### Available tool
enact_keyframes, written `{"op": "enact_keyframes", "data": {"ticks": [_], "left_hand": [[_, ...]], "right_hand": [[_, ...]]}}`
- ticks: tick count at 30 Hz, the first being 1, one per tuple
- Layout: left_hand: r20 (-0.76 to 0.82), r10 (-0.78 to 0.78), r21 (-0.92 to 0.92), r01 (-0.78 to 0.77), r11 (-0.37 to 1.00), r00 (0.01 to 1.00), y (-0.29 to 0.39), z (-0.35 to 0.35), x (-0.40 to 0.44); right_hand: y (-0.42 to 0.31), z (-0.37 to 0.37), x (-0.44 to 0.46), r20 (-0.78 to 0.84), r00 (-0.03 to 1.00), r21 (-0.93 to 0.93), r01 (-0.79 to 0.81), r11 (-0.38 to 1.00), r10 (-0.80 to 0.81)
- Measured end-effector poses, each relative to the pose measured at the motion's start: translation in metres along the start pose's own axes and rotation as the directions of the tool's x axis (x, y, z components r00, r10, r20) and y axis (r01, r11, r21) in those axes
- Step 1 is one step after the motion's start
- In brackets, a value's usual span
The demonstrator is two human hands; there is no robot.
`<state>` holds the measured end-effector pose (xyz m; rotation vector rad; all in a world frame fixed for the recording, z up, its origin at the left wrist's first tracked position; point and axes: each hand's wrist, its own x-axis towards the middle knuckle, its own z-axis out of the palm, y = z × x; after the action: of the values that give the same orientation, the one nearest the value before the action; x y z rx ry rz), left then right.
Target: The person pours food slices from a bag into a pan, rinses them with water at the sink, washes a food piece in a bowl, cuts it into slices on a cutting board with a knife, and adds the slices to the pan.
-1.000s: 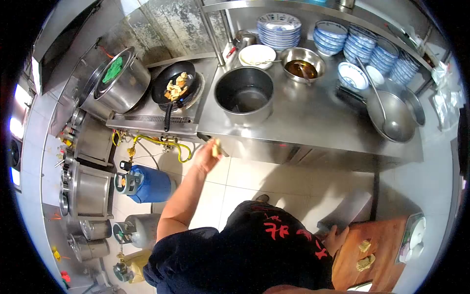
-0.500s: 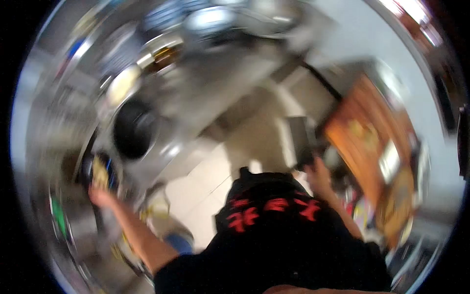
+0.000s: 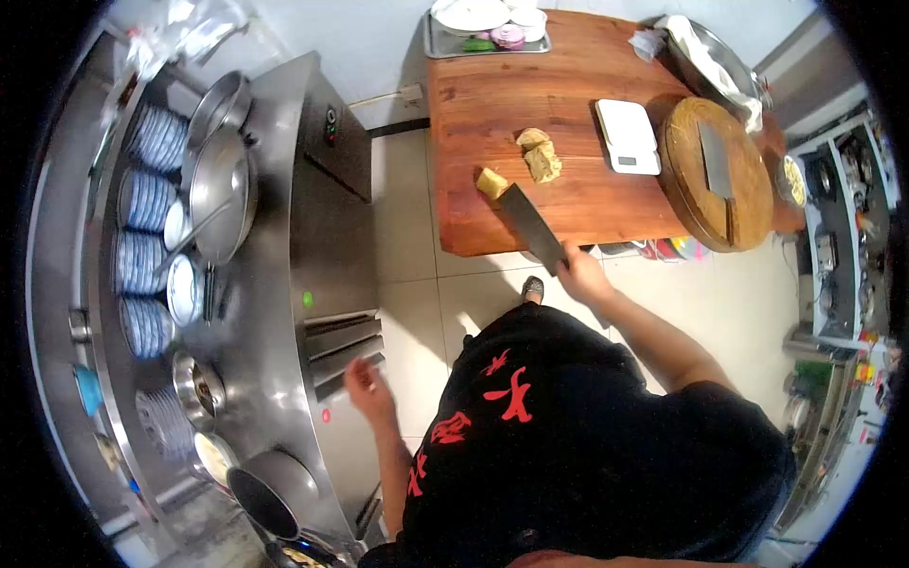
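My right hand (image 3: 584, 275) grips the handle of a cleaver (image 3: 532, 227), whose broad dark blade reaches over the front edge of the wooden table (image 3: 587, 85). At the blade's far end is a yellow block of food (image 3: 492, 183); whether the blade touches it I cannot tell. Just beyond lie more yellowish, flat food pieces (image 3: 542, 161), of a kind I cannot make out. My left hand (image 3: 367, 383) hangs beside the steel counter's slatted front, slightly blurred, its fingers loosely bent and apart with nothing visible in them.
A white scale (image 3: 628, 137) and a round chopping board (image 3: 682, 204) bearing a second cleaver (image 3: 716, 161) are on the table. A tray (image 3: 440, 43) sits at its back corner. Along the left, the steel counter (image 3: 275, 237) carries a wok (image 3: 222, 194), stacked bowls and a deep pot (image 3: 275, 492).
My view has swung from the counter round to the wooden table. My left hand, earlier at a dark pan with yellow food, is now away from it. The cleaver has come over the table.
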<state>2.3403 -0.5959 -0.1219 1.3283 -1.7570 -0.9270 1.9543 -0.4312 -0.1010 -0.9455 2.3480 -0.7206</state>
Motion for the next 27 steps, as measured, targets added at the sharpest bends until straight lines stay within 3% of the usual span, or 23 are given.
{"op": "enact_keyframes", "data": {"ticks": [2,3,4,5,7,11,14,17,21,22,25,26,27], "left_hand": [[0.204,-0.017,-0.042,0.026,0.999,0.979,0.009,0.056,0.017],[0.269,0.094,0.086,-0.121,0.989,0.959,0.042,0.085,0.03],[0.267,0.224,-0.001,-0.232,0.973,0.937,0.056,0.116,0.037],[0.411,0.208,0.09,-0.267,0.96,0.888,0.071,0.138,0.051],[0.504,0.293,0.089,-0.386,0.918,0.813,0.079,0.178,0.07],[0.7,0.469,0.058,-0.698,0.714,0.539,0.091,0.253,0.121],[0.757,0.502,0.049,-0.802,0.595,0.419,0.101,0.298,0.149],[0.768,0.424,0.093,-0.738,0.668,0.48,0.115,0.325,0.162],[0.749,0.462,0.093,-0.765,0.637,0.476,0.109,0.361,0.176],[0.794,0.419,0.078,-0.756,0.65,0.441,0.113,0.368,0.182],[0.777,0.537,-0.04,-0.825,0.563,0.329,0.105,0.383,0.197],[0.836,0.439,-0.002,-0.797,0.604,0.33,0.112,0.381,0.2],[0.884,0.333,0.044,-0.769,0.638,0.327,0.12,0.376,0.203]], "right_hand": [[0.035,-0.007,0.027,-0.072,0.997,-0.076,-0.019,0.997,0.014],[0.046,-0.012,0.04,-0.076,0.997,-0.092,-0.022,0.995,0.015],[0.053,-0.017,0.051,-0.079,0.997,-0.112,-0.023,0.993,0.014],[0.061,-0.023,0.063,-0.081,0.997,-0.135,-0.021,0.991,0.01],[0.068,-0.025,0.079,-0.039,0.999,-0.157,-0.024,0.987,0.018],[0.064,-0.028,0.099,0.009,0.996,-0.156,-0.082,0.984,0.085],[0.061,-0.019,0.107,-0.035,0.992,-0.117,-0.127,0.985,0.123],[0.049,-0.012,0.105,-0.064,0.98,-0.106,-0.195,0.975,0.189],[0.055,0.011,0.106,-0.114,0.979,-0.122,-0.184,0.975,0.17],[0.052,0.011,0.105,-0.111,0.98,-0.125,-0.18,0.976,0.166],[0.035,-0.002,0.106,-0.08,0.976,-0.076,-0.21,0.975,0.204],[0.028,-0.009,0.11,-0.064,0.973,-0.052,-0.224,0.973,0.22],[0.026,-0.01,0.114,-0.055,0.975,0.105,-0.21,0.972,0.216]]}}
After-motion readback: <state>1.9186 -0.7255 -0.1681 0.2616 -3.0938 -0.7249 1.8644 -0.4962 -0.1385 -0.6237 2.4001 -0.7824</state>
